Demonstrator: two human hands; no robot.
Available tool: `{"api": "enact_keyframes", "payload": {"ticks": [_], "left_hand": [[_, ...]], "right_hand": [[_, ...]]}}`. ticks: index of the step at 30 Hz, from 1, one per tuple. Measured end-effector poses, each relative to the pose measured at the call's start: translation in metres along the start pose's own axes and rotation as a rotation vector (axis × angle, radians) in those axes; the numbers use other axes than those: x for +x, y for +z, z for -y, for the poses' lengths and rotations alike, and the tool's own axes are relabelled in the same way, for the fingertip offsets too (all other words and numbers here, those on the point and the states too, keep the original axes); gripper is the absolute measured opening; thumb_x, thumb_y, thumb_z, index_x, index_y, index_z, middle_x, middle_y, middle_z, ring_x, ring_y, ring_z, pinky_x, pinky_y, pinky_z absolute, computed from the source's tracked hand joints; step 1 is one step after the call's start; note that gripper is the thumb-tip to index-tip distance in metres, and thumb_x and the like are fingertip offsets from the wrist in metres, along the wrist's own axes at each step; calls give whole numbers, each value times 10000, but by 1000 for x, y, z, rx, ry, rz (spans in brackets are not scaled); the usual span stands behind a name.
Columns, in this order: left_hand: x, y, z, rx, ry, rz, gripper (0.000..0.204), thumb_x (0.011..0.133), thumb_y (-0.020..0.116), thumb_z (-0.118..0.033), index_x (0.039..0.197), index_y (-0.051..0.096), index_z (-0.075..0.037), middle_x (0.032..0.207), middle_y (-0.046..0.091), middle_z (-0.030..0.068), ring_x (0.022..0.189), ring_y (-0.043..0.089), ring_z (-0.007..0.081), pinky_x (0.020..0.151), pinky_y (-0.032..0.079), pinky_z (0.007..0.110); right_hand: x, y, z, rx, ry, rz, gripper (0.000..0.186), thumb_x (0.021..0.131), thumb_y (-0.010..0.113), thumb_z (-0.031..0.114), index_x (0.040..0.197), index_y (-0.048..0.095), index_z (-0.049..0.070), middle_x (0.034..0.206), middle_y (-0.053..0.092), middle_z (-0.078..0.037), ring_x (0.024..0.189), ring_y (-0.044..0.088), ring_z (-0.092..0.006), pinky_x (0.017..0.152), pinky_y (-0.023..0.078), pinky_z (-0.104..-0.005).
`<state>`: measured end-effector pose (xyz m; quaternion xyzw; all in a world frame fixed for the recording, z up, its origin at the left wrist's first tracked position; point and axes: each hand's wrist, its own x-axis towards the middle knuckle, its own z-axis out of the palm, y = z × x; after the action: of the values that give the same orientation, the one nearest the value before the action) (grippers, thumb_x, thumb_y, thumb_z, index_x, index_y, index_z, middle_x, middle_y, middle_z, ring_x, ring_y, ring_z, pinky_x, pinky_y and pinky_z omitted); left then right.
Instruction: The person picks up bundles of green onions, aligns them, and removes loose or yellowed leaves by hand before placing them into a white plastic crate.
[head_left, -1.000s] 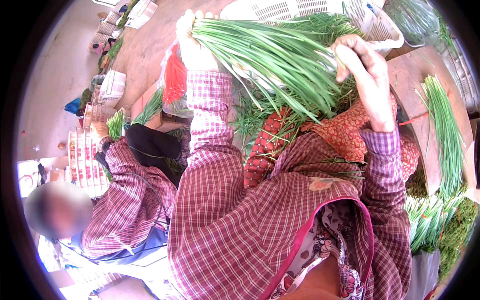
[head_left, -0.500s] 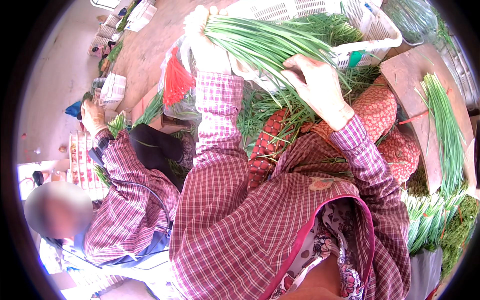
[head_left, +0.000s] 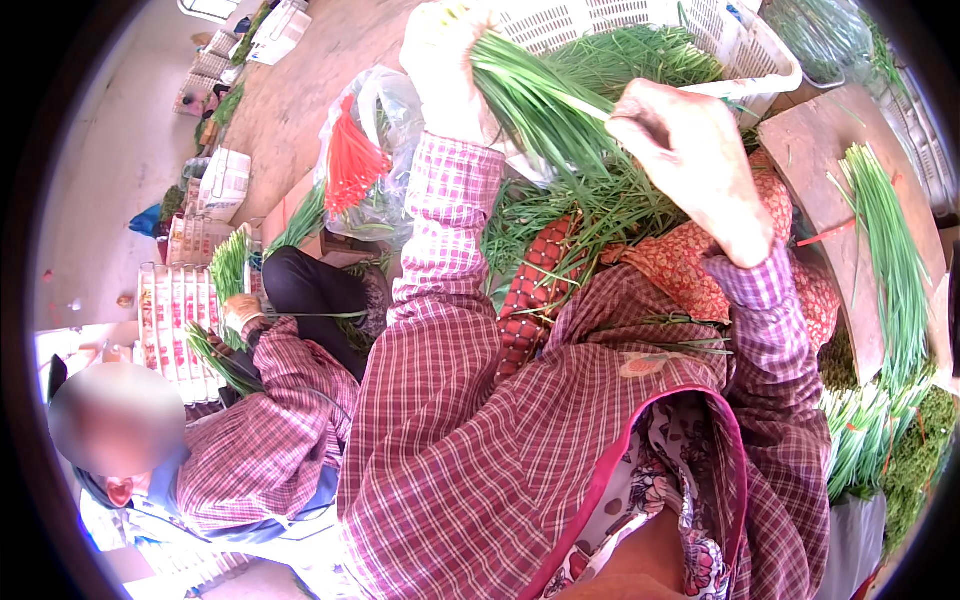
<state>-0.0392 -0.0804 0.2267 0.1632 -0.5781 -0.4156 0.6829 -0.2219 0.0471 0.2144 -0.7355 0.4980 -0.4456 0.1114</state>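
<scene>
My left hand (head_left: 443, 75) is closed round the pale stem ends of a bunch of green chives (head_left: 545, 110), held up in front of the white crate. The leaves fan out and droop to the right. My right hand (head_left: 700, 160) is pinched at the bunch's right side, where a pale blade runs to its fingertips. Below the bunch, loose chive leaves (head_left: 600, 205) lie heaped over my lap and a red patterned cloth (head_left: 665, 275).
A white slotted crate (head_left: 740, 60) with greens stands ahead. Tied chives (head_left: 890, 260) lie on a wooden board (head_left: 800, 135) at right, with more bunches (head_left: 870, 435) nearer. Red ties (head_left: 355, 165) hang by a plastic bag. A co-worker (head_left: 260, 400) sits at left, holding chives.
My left hand has shifted slightly right and tilted the bunch downward. My right hand has come off the leaves, moving right and closing to a pinch. The co-worker's hand has come lower.
</scene>
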Motion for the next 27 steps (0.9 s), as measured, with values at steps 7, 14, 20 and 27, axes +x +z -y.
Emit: {"api": "enact_keyframes", "payload": {"ticks": [7,14,20,27], "left_hand": [[7,-20,-15,-182,-95,-59,111,841,601,-49,832,507,-106,785,522,-2,716,530,122,671,469,259],[1,20,-12,-226,-145,-79,71,851,579,-127,834,510,-117,826,495,-16,747,478,100,689,434,259],[2,19,-2,-156,32,-11,62,862,556,-93,834,500,-86,853,493,-7,777,462,104,740,414,264],[2,25,-9,-266,-75,32,110,823,607,-21,902,549,-71,852,520,-12,782,493,87,723,419,230]], "right_hand": [[-22,-47,6,160,120,473,209,893,660,258,829,677,60,674,635,-84,561,591,-187,554,461,-331],[-15,48,-1,22,34,60,333,866,674,397,869,657,64,651,637,-106,562,636,-277,533,493,-390],[0,73,-2,-255,-34,-96,309,845,713,338,817,588,57,678,640,-106,575,634,-292,534,501,-386],[-1,43,0,506,118,166,272,912,602,291,813,620,38,641,594,-117,596,636,-243,576,492,-348]]}}
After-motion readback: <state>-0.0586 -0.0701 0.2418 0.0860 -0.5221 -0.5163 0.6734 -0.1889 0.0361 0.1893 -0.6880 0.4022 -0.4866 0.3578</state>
